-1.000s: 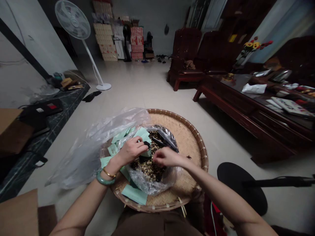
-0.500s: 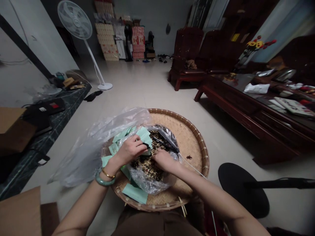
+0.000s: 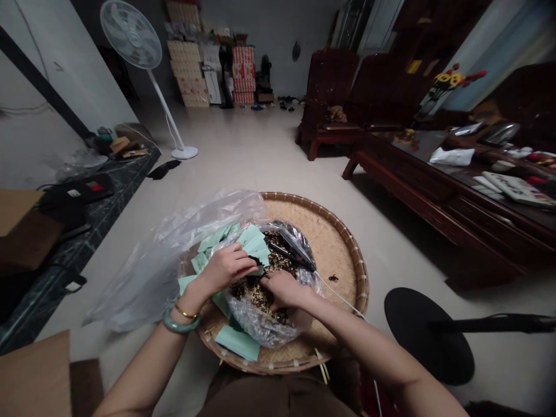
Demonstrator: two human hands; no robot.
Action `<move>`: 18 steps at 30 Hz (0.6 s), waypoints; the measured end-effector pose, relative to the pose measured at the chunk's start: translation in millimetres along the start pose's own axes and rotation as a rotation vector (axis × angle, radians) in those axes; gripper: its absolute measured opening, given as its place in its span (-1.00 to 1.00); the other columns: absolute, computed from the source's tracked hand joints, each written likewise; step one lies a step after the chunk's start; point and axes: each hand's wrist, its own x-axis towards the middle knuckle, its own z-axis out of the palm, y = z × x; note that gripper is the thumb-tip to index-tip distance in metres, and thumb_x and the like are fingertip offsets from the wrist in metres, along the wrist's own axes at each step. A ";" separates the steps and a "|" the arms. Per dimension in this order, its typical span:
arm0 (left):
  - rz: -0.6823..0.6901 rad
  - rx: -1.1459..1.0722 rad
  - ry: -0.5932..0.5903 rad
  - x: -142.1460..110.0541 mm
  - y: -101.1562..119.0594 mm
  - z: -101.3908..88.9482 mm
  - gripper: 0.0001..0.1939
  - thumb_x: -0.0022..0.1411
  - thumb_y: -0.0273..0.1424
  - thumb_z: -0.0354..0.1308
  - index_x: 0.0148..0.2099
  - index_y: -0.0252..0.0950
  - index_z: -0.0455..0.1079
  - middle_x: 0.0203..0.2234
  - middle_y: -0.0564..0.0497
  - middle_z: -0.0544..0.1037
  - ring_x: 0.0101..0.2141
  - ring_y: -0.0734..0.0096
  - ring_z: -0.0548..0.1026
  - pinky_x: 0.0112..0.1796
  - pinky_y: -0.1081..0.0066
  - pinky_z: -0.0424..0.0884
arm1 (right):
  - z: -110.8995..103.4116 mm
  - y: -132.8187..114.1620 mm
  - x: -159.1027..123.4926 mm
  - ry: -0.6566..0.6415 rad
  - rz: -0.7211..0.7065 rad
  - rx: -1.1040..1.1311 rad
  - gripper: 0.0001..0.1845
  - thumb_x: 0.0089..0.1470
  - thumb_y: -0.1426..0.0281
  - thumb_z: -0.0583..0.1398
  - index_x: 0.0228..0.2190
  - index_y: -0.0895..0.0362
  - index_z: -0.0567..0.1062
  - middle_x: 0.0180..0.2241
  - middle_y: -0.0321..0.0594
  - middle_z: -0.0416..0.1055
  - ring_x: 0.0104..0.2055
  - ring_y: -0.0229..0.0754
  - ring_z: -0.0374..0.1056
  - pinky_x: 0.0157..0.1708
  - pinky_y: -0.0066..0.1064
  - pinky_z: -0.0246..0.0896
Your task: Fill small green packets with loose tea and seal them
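My left hand is closed in a pinch on a small black piece, over green paper slips. My right hand reaches into a heap of small dark and pale bits, with its fingers curled; what they hold, if anything, is hidden. The heap lies in a clear plastic bag on a round woven bamboo tray at my lap. A black two-armed tool like a hair straightener, with a white cord, rests on the heap's right side.
A large clear plastic sheet spills off the tray's left side. A black round stand base lies at right, near a dark wooden table. Cardboard boxes stand at left, and a white fan further back.
My right hand has shifted a little left across the heap, closer to my left hand. My left hand keeps its pinch, moving only slightly.
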 end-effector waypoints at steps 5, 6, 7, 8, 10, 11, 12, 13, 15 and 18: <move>-0.013 -0.027 -0.014 0.9 2.1 -1.6 -0.77 0.33 -0.32 0.02 -0.27 -0.27 0.47 -0.51 0.02 0.48 -0.39 0.39 0.33 -0.36 0.41 0.27 | 4.8 -2.8 0.8 0.031 0.013 0.002 -0.34 -0.22 0.11 0.39 -0.11 0.17 0.41 -0.18 -0.02 0.43 -0.10 0.08 0.37 -0.12 -0.21 0.23; -0.016 -0.033 -0.025 0.5 2.4 -2.3 -0.77 0.33 -0.32 0.02 -0.26 -0.27 0.47 -0.50 0.02 0.48 -0.39 0.39 0.32 -0.36 0.41 0.27 | 5.3 -4.1 1.0 0.023 0.022 0.003 -0.36 -0.22 0.14 0.39 -0.11 0.17 0.40 -0.19 -0.03 0.44 -0.11 0.06 0.38 -0.13 -0.22 0.24; -0.017 -0.039 -0.037 0.1 2.6 -3.0 -0.78 0.33 -0.32 0.02 -0.26 -0.27 0.47 -0.50 0.02 0.49 -0.38 0.39 0.32 -0.36 0.41 0.27 | 5.9 -5.7 1.2 0.015 0.033 0.001 -0.36 -0.23 0.16 0.40 -0.11 0.16 0.40 -0.19 -0.03 0.44 -0.12 0.06 0.38 -0.13 -0.22 0.24; -0.020 -0.047 -0.051 -0.4 2.9 -3.8 -0.78 0.33 -0.32 0.03 -0.26 -0.27 0.47 -0.49 0.02 0.49 -0.38 0.38 0.32 -0.36 0.41 0.27 | 6.7 -7.6 1.4 0.011 0.046 -0.004 -0.34 -0.24 0.17 0.41 -0.10 0.17 0.40 -0.18 -0.02 0.44 -0.11 0.06 0.38 -0.12 -0.22 0.23; -0.031 -0.070 -0.078 -1.3 2.9 -5.0 -0.78 0.33 -0.32 0.02 -0.25 -0.26 0.47 -0.48 0.01 0.49 -0.37 0.38 0.33 -0.36 0.41 0.27 | 8.8 -11.4 2.1 0.016 0.074 -0.018 -0.26 -0.28 0.16 0.42 -0.06 0.18 0.37 -0.14 0.01 0.42 -0.09 0.07 0.36 -0.08 -0.19 0.21; -0.040 -0.086 -0.088 -1.7 2.8 -5.6 -0.78 0.33 -0.32 0.02 -0.24 -0.26 0.47 -0.47 0.01 0.49 -0.37 0.38 0.33 -0.35 0.41 0.27 | 10.2 -13.1 2.4 0.025 0.086 -0.023 -0.24 -0.28 0.17 0.42 -0.05 0.18 0.36 -0.13 0.02 0.42 -0.09 0.07 0.36 -0.07 -0.18 0.21; -0.048 -0.105 -0.095 -2.0 2.5 -6.2 -0.78 0.34 -0.32 0.01 -0.23 -0.27 0.46 -0.46 0.00 0.49 -0.36 0.38 0.34 -0.34 0.40 0.28 | 11.7 -14.3 2.8 0.038 0.094 -0.025 -0.24 -0.28 0.18 0.42 -0.04 0.18 0.36 -0.14 0.02 0.42 -0.09 0.07 0.37 -0.07 -0.18 0.21; -0.053 -0.124 -0.099 -2.3 2.1 -6.9 -0.78 0.34 -0.33 0.00 -0.22 -0.27 0.46 -0.46 0.00 0.48 -0.36 0.38 0.35 -0.33 0.40 0.29 | 13.1 -14.7 3.3 0.051 0.098 -0.021 -0.28 -0.27 0.21 0.41 -0.05 0.17 0.36 -0.15 0.01 0.43 -0.11 0.06 0.38 -0.09 -0.19 0.21; -0.061 -0.162 -0.103 -2.9 1.3 -8.8 -0.77 0.34 -0.33 0.00 -0.23 -0.29 0.44 -0.45 -0.01 0.47 -0.36 0.38 0.36 -0.32 0.39 0.30 | 14.8 -12.4 4.3 0.080 0.109 0.007 -0.39 -0.24 0.29 0.38 -0.10 0.15 0.39 -0.19 -0.03 0.46 -0.15 0.05 0.39 -0.16 -0.23 0.24; -0.077 -0.215 -0.099 -4.1 0.5 -13.6 -0.80 0.33 -0.32 0.02 -0.24 -0.30 0.42 -0.43 -0.02 0.47 -0.35 0.38 0.37 -0.30 0.37 0.32 | 12.5 -0.3 5.8 0.143 0.135 0.151 -0.49 -0.24 0.40 0.34 -0.16 0.13 0.43 -0.20 -0.10 0.47 -0.19 -0.01 0.39 -0.23 -0.31 0.23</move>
